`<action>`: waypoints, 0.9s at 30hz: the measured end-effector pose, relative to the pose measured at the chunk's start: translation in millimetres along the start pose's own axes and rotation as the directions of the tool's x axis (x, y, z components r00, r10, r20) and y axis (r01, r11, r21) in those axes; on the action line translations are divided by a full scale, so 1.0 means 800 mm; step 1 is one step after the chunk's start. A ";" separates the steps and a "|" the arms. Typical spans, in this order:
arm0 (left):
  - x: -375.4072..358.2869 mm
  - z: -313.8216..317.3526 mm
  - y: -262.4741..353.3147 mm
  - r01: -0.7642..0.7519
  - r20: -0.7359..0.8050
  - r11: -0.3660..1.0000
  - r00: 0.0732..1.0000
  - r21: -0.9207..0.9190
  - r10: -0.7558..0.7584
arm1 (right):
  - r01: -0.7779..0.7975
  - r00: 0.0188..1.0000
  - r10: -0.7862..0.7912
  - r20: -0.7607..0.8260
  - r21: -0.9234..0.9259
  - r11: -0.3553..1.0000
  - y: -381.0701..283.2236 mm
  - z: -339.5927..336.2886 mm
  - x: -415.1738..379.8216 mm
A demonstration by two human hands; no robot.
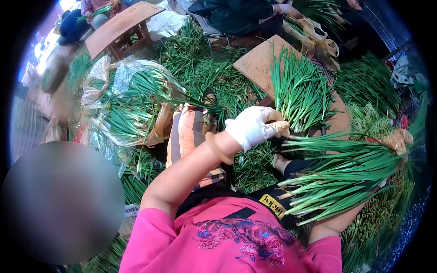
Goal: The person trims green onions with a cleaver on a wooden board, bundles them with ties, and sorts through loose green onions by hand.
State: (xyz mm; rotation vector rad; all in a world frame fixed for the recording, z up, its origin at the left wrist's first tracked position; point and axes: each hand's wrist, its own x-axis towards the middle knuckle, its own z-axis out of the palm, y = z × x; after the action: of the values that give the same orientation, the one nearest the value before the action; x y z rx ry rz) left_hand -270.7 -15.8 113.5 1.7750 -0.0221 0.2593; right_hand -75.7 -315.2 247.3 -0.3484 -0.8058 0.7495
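Note:
A loose bunch of garlic chives (343,175), with long green leaves and pale root ends, is spread above my right forearm. My right hand (397,141), in a pale glove, is closed around its leafy end at the right. My left hand (258,127), in a white glove, has its fingers pinched together beside the pale ends of the upper stalks. Whatever lies between those fingertips is too small to make out. Just beyond my left hand, a pile of chives (302,91) rests on a wooden board (255,63), roots toward me.
An open plastic bag (98,79) full of chives stands at left, near a striped cloth (182,136). Loose green leaves (191,54) cover the ground. More bundles (368,82) lie at right. Other people work at the far side, near another wooden table (120,25).

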 end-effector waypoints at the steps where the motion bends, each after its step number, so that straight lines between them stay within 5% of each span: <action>1: -0.014 0.004 0.025 0.081 -0.002 0.970 0.996 -0.227 -0.084 | -0.017 1.000 0.017 -0.003 0.057 0.998 0.020 0.014 0.006; 3: -0.039 0.011 0.037 -0.186 0.059 0.982 0.981 0.042 0.184 | -0.010 1.000 0.011 -0.014 0.080 0.997 0.033 0.015 0.008; 7: -0.075 0.026 0.058 -0.246 0.131 0.962 0.964 0.116 0.230 | 0.005 1.000 -0.005 0.017 0.008 1.000 0.036 0.008 0.018; 9: -0.079 0.022 0.063 -0.113 0.173 0.987 0.981 0.117 0.092 | -0.061 0.998 0.061 0.023 -0.023 0.998 0.027 0.002 0.022; 11: -0.078 0.029 0.040 -0.138 0.021 0.988 0.990 0.070 0.137 | -0.018 0.999 0.018 0.044 0.007 1.000 0.036 0.003 0.020; 12: -0.077 0.025 0.037 0.027 0.138 1.000 0.990 0.008 -0.028 | -0.008 0.999 0.007 0.052 0.012 1.000 0.041 0.007 0.020; 13: -0.079 0.035 0.024 0.048 0.157 0.983 0.987 -0.176 -0.020 | 0.003 0.998 -0.004 0.058 0.017 1.000 0.046 0.009 0.021; 15: -0.076 0.045 0.017 0.225 0.380 0.962 0.913 -0.155 -0.152 | 0.019 0.999 -0.022 0.047 0.049 0.999 0.052 0.010 0.018; 17: -0.077 0.053 0.006 0.142 0.300 0.974 0.950 -0.174 -0.085 | 0.021 0.999 -0.023 0.042 0.045 0.999 0.053 0.009 0.013; 19: -0.077 0.049 -0.001 0.251 0.358 0.914 0.925 -0.320 -0.129 | 0.006 0.999 -0.006 0.052 0.003 1.000 0.043 0.006 0.008; 21: -0.083 0.038 -0.007 0.338 0.437 0.913 0.874 -0.229 -0.213 | 0.001 0.999 0.001 0.045 -0.032 0.999 0.030 -0.002 0.001; 23: -0.096 0.039 -0.043 0.258 0.396 0.966 0.887 0.004 -0.239 | 0.000 1.000 0.001 0.004 -0.053 0.999 0.013 -0.008 -0.001; 24: -0.102 0.036 -0.053 0.196 0.367 0.930 0.878 0.310 -0.308 | 0.000 1.000 -0.002 -0.025 -0.064 0.998 0.003 -0.011 -0.002; 25: -0.107 0.032 -0.057 0.118 0.321 0.802 0.875 0.586 -0.363 | -0.004 0.999 -0.001 -0.054 -0.081 0.997 -0.009 -0.014 -0.005; 27: -0.105 0.014 -0.061 0.004 0.329 0.454 0.684 0.891 -0.651 | -0.014 0.995 0.000 -0.103 -0.130 0.991 -0.037 -0.020 -0.005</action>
State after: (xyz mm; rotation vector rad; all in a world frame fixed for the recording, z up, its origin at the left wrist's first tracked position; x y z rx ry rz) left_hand -343.3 -26.9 48.8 2.7295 -0.0077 -0.8639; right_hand -51.4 -338.7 250.6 -0.5031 -0.7585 0.6816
